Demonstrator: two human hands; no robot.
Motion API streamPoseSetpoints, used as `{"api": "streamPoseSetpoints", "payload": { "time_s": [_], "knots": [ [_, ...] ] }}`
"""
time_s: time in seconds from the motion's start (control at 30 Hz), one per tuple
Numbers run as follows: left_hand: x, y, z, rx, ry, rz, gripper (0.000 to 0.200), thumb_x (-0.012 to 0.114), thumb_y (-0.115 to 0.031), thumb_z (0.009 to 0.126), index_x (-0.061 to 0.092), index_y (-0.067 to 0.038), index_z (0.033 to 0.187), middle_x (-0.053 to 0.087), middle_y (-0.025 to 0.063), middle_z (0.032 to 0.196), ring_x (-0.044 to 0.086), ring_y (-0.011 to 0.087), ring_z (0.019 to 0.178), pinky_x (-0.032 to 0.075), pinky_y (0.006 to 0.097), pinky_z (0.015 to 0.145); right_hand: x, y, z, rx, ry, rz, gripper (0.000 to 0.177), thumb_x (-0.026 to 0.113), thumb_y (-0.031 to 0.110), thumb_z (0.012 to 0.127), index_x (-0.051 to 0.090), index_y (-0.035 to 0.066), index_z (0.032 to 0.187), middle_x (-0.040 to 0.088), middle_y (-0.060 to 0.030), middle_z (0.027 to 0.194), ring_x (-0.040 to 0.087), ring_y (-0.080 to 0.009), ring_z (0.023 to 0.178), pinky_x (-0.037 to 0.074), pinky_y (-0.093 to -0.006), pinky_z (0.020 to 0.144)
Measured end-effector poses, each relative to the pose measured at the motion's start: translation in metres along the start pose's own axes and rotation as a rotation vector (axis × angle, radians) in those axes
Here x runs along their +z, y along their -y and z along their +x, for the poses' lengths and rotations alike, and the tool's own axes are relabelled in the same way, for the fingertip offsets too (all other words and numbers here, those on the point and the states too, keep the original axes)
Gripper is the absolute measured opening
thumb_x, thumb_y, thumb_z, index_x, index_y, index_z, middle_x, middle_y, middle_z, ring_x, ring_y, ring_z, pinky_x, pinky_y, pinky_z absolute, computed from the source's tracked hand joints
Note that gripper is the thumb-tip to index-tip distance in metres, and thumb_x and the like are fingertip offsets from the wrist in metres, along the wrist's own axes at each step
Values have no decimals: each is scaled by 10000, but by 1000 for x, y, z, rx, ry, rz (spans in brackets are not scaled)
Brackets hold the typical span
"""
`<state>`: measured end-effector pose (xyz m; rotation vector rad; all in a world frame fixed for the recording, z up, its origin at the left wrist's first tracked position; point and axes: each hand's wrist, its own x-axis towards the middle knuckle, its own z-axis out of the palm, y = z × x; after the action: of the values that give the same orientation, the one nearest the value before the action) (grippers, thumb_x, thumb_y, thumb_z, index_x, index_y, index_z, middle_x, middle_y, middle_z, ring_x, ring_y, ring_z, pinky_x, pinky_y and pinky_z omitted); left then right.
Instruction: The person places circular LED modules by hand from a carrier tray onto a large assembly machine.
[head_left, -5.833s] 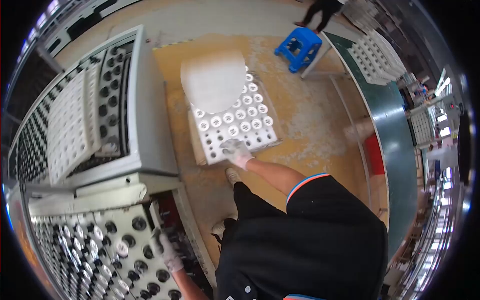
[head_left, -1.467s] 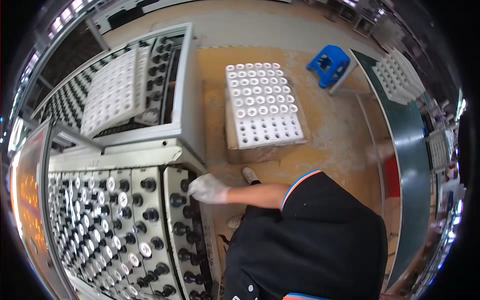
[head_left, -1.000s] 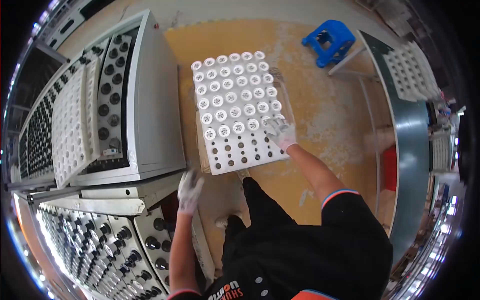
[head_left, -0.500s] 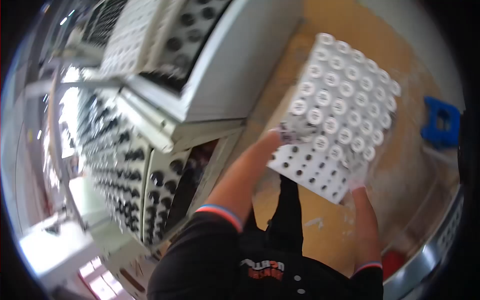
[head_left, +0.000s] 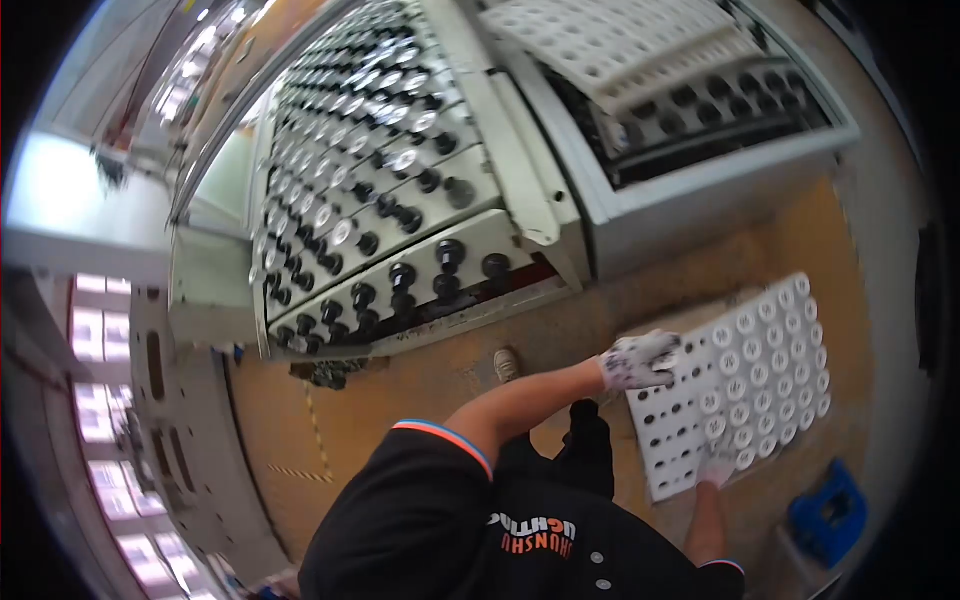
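Note:
My left hand (head_left: pixel 640 362), in a white patterned glove, is over the near upper edge of a white perforated board (head_left: pixel 668 440). Its fingers are curled, and whatever they hold is hard to make out against the white. My right hand (head_left: pixel 714 467), also gloved, is at the board's lower edge, touching or close to the nearest white round pieces (head_left: pixel 763 375). Blur and those pieces hide its fingertips. The pieces stand in rows on the board's far part, each with a marked centre. Bare dark holes show on the near part.
A machine rack (head_left: pixel 400 220) carries rows of dark knobs, some with shiny or white cups. Beside it, a grey open box (head_left: pixel 700 185) holds dark round parts under white perforated sheets (head_left: pixel 640 50). A blue plastic object (head_left: pixel 830 515) lies at lower right. My shoe (head_left: pixel 507 364) is on the brown floor.
My view has swung left toward the machine rack, so the board now appears lower and turned. My left hand has moved from among the round pieces to the near edge; my right stays by them.

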<state>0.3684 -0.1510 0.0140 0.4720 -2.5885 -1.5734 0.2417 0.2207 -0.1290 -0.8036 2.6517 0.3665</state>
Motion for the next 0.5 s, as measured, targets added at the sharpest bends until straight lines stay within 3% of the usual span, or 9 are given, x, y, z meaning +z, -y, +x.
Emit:
{"api": "streamPoseSetpoints", "payload": {
  "time_s": [0.03, 0.13, 0.2, 0.23, 0.3, 0.33, 0.4, 0.47, 0.5],
  "knots": [
    [-23, 1, -24, -140, -103, -72, 497, 667, -264, 757, 487, -56, 1171, 577, 138, 1017, 595, 224, 968, 497, 351, 821, 38, -11, -1, -31, -212, -38, 571, 497, 360, 914, 415, 8, 1357, 398, -166, 1414, 403, -333, 1270, 321, -403, 1054],
    [-111, -10, -110, -587, -367, -597, 320, 628, -141, 834, 495, -62, 1114, 593, 52, 970, 582, 119, 919, 532, 351, 802, -2, 22, -22, 272, -144, 432, 572, 505, 342, 915, 396, 9, 1366, 393, -173, 1415, 404, -333, 1270, 321, -402, 1056],
    [-130, 57, -170, -319, -896, -578, 377, 677, -121, 813, 461, -71, 1117, 598, 31, 877, 598, 94, 693, 547, 242, 491, -27, 50, -32, 374, -177, 593, 573, 511, 330, 915, 384, 9, 1372, 389, -178, 1417, 405, -333, 1270, 322, -401, 1057],
    [-152, 95, -208, -162, -1012, -843, 324, 654, -96, 839, 476, -56, 1107, 605, 30, 912, 603, 105, 749, 557, 264, 594, -37, 62, -35, 370, -199, 622, 574, 513, 325, 915, 378, 10, 1376, 387, -180, 1417, 405, -333, 1270, 322, -401, 1057],
    [-220, 73, -269, -217, -1284, -515, 281, 635, -109, 878, 478, -19, 1093, 618, 51, 961, 613, 130, 822, 565, 306, 737, -57, 87, -38, 344, -242, 679, 577, 519, 313, 915, 366, 10, 1382, 383, -184, 1418, 406, -334, 1270, 322, -401, 1059],
    [-247, 111, -309, -311, -1400, -318, 271, 661, -146, 859, 478, -45, 1031, 631, 60, 895, 616, 143, 768, 549, 290, 669, -68, 101, -36, 317, -263, 703, 579, 522, 307, 915, 360, 10, 1385, 381, -187, 1419, 407, -334, 1270, 322, -400, 1059],
    [-313, 107, -361, -178, -1644, -314, 262, 646, -183, 870, 476, -38, 1007, 611, 98, 998, 606, 166, 769, 528, 309, 708, -91, 129, -31, 242, -304, 757, 583, 527, 295, 915, 348, 11, 1391, 378, -191, 1420, 408, -334, 1270, 323, -400, 1061],
    [-374, 101, -407, -353, -1797, -68, 306, 631, -203, 872, 466, -20, 1053, 588, 139, 1035, 619, 212, 737, 532, 296, 675, -122, 167, -20, 148, -315, 804, 588, 533, 284, 915, 336, 11, 1397, 374, -196, 1421, 409, -334, 1270, 323, -399, 1062],
    [-401, 147, -448, -505, -1806, 369, 363, 623, -218, 871, 450, -10, 1114, 573, 169, 1063, 616, 260, 802, 528, 322, 724, -124, 176, -8, 109, -313, 819, 593, 545, 239, 912, 309, 10, 1406, 367, -202, 1422, 407, -337, 1271, 317, -396, 1066]
  ]
}}
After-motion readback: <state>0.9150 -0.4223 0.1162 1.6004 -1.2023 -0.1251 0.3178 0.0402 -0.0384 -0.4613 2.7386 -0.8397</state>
